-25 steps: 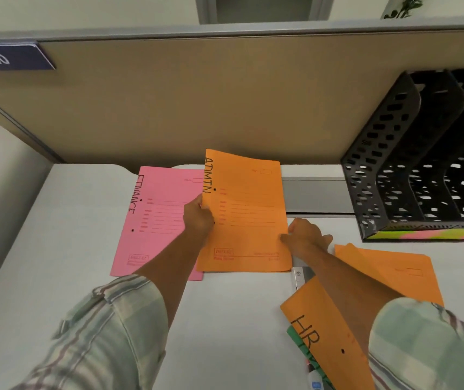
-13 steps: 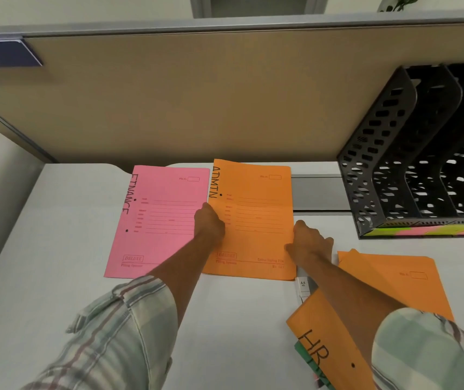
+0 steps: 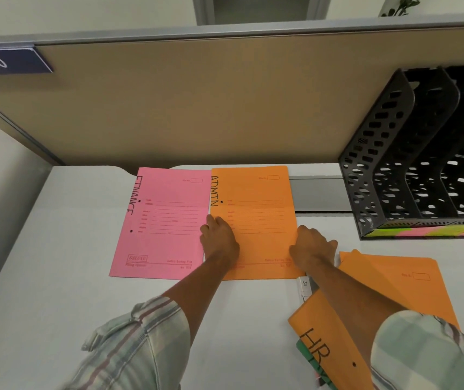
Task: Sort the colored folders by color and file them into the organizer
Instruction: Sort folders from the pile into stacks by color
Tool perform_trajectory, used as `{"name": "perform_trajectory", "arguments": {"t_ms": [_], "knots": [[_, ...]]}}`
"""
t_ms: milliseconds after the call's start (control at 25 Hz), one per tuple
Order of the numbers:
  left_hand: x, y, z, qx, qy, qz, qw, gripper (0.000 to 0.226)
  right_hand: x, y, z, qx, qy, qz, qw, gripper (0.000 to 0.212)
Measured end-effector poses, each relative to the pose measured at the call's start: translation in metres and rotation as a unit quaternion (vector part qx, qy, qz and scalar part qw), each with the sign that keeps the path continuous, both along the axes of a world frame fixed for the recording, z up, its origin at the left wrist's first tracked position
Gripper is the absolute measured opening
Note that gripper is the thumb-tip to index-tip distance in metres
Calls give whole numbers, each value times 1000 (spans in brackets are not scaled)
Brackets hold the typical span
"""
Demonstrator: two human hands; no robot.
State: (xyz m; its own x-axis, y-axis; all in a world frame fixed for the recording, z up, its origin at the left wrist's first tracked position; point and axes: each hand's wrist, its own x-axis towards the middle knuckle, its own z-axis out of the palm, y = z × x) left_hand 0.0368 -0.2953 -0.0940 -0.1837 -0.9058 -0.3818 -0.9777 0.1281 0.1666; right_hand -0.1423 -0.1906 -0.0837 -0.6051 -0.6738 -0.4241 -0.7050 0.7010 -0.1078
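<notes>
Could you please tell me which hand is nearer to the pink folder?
Left. The left hand rests at the right edge of the pink folder; the right hand is at the far right edge of the orange ADMIN folder beside it.

Even, soft indoor light, faint shadows, no glare, wide-angle bending at edges, slight overall softness

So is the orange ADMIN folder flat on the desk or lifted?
Flat: the ADMIN folder lies on the desk, left hand and right hand at its edges.

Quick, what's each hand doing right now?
Left hand: open, pressing the ADMIN folder at its left edge.
Right hand: open, resting on its right edge.
</notes>
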Motion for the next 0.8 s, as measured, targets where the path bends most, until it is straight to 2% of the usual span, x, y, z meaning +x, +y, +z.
{"name": "perform_trajectory", "arguments": {"t_ms": [240, 400, 480, 560, 800], "knots": [[15, -6, 0, 21, 21, -61, 998, 63, 3, 4, 9, 6, 6, 25, 1000, 15], [27, -1, 0, 26, 24, -112, 993, 79, 7, 7, 10, -40, 28, 90, 995, 47], [29, 6, 4, 19, 23, -133, 991, 83, 8, 13, 11, -58, 31, 139, 988, 68], [27, 16, 10, 2, 13, -159, 987, 85, 9, 21, 13, -69, 35, 168, 983, 78], [19, 65, 36, -46, 17, -205, 978, 89, 17, 57, 37, -97, 55, 196, 974, 83]]}}
